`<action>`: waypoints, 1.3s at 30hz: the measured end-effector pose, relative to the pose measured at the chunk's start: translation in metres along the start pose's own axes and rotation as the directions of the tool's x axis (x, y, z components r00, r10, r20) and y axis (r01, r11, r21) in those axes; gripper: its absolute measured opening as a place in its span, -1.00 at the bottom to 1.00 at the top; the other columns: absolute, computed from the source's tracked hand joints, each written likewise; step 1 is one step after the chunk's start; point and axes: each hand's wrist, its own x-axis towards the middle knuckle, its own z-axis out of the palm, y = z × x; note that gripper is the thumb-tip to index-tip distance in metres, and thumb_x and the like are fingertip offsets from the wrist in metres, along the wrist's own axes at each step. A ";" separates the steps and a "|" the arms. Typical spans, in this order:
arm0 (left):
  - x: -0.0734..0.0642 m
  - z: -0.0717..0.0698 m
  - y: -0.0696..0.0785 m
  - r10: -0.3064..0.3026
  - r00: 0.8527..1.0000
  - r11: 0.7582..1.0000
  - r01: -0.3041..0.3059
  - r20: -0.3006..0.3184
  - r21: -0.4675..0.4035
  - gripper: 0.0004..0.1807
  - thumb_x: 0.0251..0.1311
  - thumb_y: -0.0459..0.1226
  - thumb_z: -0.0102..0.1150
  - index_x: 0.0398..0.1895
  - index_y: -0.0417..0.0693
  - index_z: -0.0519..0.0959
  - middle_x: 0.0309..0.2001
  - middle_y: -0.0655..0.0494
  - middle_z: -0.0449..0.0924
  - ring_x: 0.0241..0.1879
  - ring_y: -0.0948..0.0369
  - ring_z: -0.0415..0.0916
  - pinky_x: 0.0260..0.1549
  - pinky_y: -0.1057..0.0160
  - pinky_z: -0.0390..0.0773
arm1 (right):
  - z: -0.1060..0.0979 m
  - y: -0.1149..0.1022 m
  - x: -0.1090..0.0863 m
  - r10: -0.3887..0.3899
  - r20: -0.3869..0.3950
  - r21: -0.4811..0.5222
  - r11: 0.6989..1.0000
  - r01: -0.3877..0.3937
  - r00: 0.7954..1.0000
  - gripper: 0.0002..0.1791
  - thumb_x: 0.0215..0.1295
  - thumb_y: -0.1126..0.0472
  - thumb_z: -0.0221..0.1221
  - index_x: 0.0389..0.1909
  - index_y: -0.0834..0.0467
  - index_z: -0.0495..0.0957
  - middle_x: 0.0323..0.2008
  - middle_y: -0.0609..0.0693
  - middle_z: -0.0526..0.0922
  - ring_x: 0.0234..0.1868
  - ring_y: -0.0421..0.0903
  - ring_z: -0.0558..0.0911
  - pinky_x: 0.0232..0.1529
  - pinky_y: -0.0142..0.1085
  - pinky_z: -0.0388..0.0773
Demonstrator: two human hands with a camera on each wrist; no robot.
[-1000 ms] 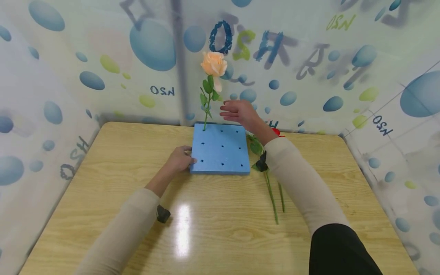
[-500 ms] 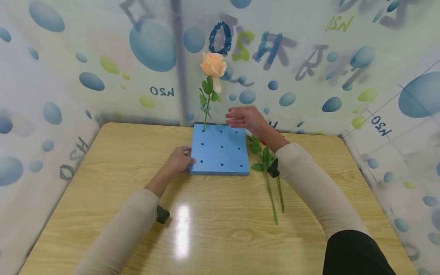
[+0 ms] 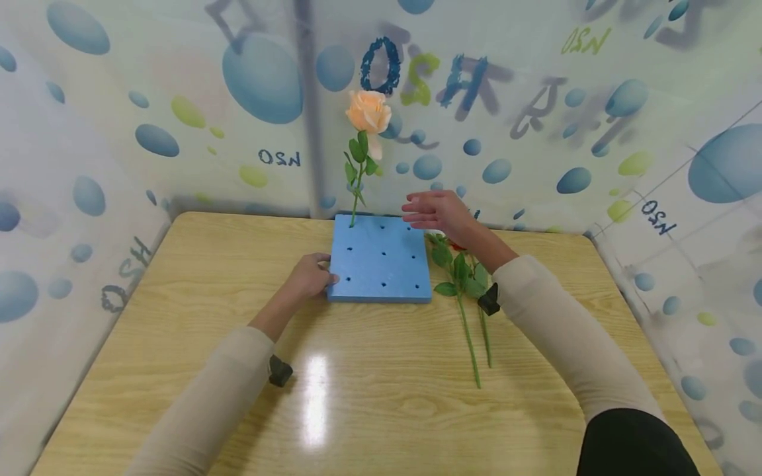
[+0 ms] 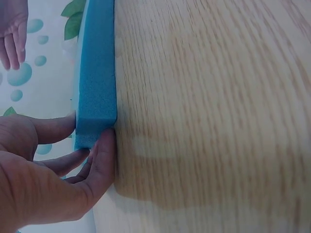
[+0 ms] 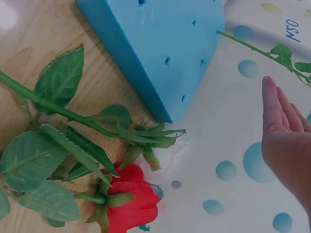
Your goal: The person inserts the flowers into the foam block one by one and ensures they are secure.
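Blue board (image 3: 397, 270), peach rose (image 3: 368, 111), red rose (image 5: 133, 199), green leaves (image 5: 60, 80); yellowish wood-grained table (image 3: 387, 403), blue-and-green-spotted wall (image 3: 524, 39)

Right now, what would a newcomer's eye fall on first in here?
Most likely the peach rose, standing in the far left hole of the blue board. The red rose might come next, lying on the table right of the board and clearest in the right wrist view. The left hand grips the board's left edge; the right hand hovers, empty, by its far right corner.
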 end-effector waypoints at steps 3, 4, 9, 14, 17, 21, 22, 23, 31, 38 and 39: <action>0.000 0.000 0.000 0.000 1.000 1.000 0.000 0.004 0.005 -0.34 0.34 -0.35 0.09 0.48 -0.13 0.16 0.23 -0.24 0.36 0.08 -0.03 0.44 0.01 0.05 0.59 | -0.005 0.003 -0.007 -0.011 0.005 0.004 1.000 0.011 1.000 -0.47 0.46 0.15 0.04 0.34 0.32 0.31 0.26 0.32 0.44 0.18 0.17 0.55 0.19 -0.07 0.48; 0.001 0.000 0.000 0.001 1.000 1.000 -0.001 0.005 0.006 -0.34 0.34 -0.35 0.09 0.48 -0.13 0.16 0.23 -0.24 0.36 0.08 -0.03 0.44 0.01 0.05 0.59 | -0.007 0.004 -0.009 -0.016 0.007 0.006 1.000 0.016 1.000 -0.47 0.46 0.15 0.04 0.35 0.32 0.31 0.27 0.32 0.44 0.18 0.17 0.55 0.19 -0.06 0.48; 0.003 -0.001 -0.001 -0.002 1.000 1.000 0.002 0.011 0.002 -0.33 0.34 -0.35 0.09 0.48 -0.13 0.15 0.23 -0.24 0.36 0.09 -0.04 0.44 0.00 0.05 0.60 | -0.015 0.009 -0.016 -0.018 0.003 0.008 1.000 0.018 1.000 -0.47 0.48 0.13 0.02 0.36 0.31 0.30 0.25 0.31 0.46 0.19 0.20 0.53 0.25 0.04 0.40; 0.003 -0.001 -0.001 -0.002 1.000 1.000 0.002 0.010 0.002 -0.34 0.34 -0.35 0.09 0.48 -0.13 0.15 0.23 -0.24 0.37 0.11 -0.04 0.44 -0.01 0.05 0.60 | -0.021 0.012 -0.024 0.000 0.002 -0.002 1.000 0.000 1.000 -0.44 0.49 0.13 0.00 0.38 0.34 0.26 0.27 0.34 0.42 0.21 0.20 0.51 0.30 0.10 0.30; 0.003 -0.001 0.000 -0.003 1.000 1.000 0.003 0.009 0.000 -0.34 0.35 -0.35 0.08 0.48 -0.13 0.15 0.23 -0.24 0.36 0.12 -0.05 0.44 0.00 0.05 0.60 | -0.024 0.014 -0.029 0.012 -0.001 -0.033 0.999 -0.012 1.000 -0.44 0.49 0.12 -0.01 0.39 0.32 0.25 0.28 0.35 0.40 0.22 0.20 0.50 0.30 0.06 0.32; 0.002 -0.001 0.000 -0.003 1.000 1.000 0.003 0.011 0.001 -0.35 0.35 -0.35 0.08 0.48 -0.13 0.15 0.23 -0.24 0.36 0.12 -0.04 0.44 0.01 0.05 0.59 | -0.030 0.019 -0.033 0.027 -0.002 -0.066 0.997 -0.027 1.000 -0.44 0.50 0.12 -0.03 0.39 0.32 0.24 0.31 0.35 0.37 0.25 0.24 0.45 0.29 0.02 0.35; 0.002 -0.001 0.000 -0.003 1.000 1.000 0.003 0.011 0.002 -0.34 0.35 -0.35 0.09 0.48 -0.13 0.15 0.24 -0.24 0.36 0.12 -0.04 0.44 0.01 0.04 0.59 | -0.032 0.020 -0.035 0.031 -0.002 -0.071 0.997 -0.031 1.000 -0.44 0.50 0.12 -0.03 0.40 0.33 0.23 0.31 0.37 0.36 0.26 0.25 0.44 0.28 0.03 0.36; 0.002 -0.001 0.000 -0.003 1.000 1.000 0.003 0.012 0.003 -0.34 0.35 -0.35 0.09 0.48 -0.13 0.15 0.24 -0.24 0.36 0.13 -0.04 0.44 0.01 0.05 0.59 | -0.034 0.022 -0.036 0.033 -0.002 -0.079 0.996 -0.033 0.999 -0.44 0.50 0.13 -0.03 0.40 0.33 0.23 0.31 0.37 0.35 0.26 0.26 0.43 0.28 0.03 0.36; 0.002 0.000 0.000 0.004 1.000 1.000 -0.004 0.011 0.009 -0.34 0.34 -0.36 0.09 0.48 -0.14 0.15 0.24 -0.25 0.36 0.13 -0.05 0.43 0.01 0.05 0.59 | -0.051 0.036 -0.041 0.051 -0.016 -0.106 0.993 -0.053 0.999 -0.42 0.52 0.10 -0.05 0.41 0.34 0.20 0.31 0.41 0.32 0.20 0.18 0.52 0.25 -0.01 0.41; 0.002 -0.001 0.000 0.004 1.000 1.000 -0.004 0.026 0.000 -0.34 0.35 -0.37 0.07 0.48 -0.17 0.12 0.25 -0.27 0.35 0.14 -0.07 0.44 0.01 0.05 0.60 | -0.063 0.042 -0.046 0.038 -0.037 -0.088 0.995 -0.041 0.999 -0.40 0.50 0.12 0.00 0.40 0.38 0.20 0.24 0.35 0.46 0.10 0.09 0.62 0.19 -0.01 0.47; 0.002 -0.001 0.001 0.001 1.000 1.000 -0.001 0.025 -0.004 -0.34 0.35 -0.37 0.07 0.48 -0.16 0.13 0.24 -0.27 0.35 0.14 -0.07 0.44 0.01 0.05 0.59 | -0.064 0.042 -0.047 0.037 -0.045 -0.077 0.996 -0.040 0.998 -0.41 0.49 0.13 0.01 0.40 0.38 0.20 0.19 0.30 0.52 0.09 0.10 0.62 0.19 -0.01 0.47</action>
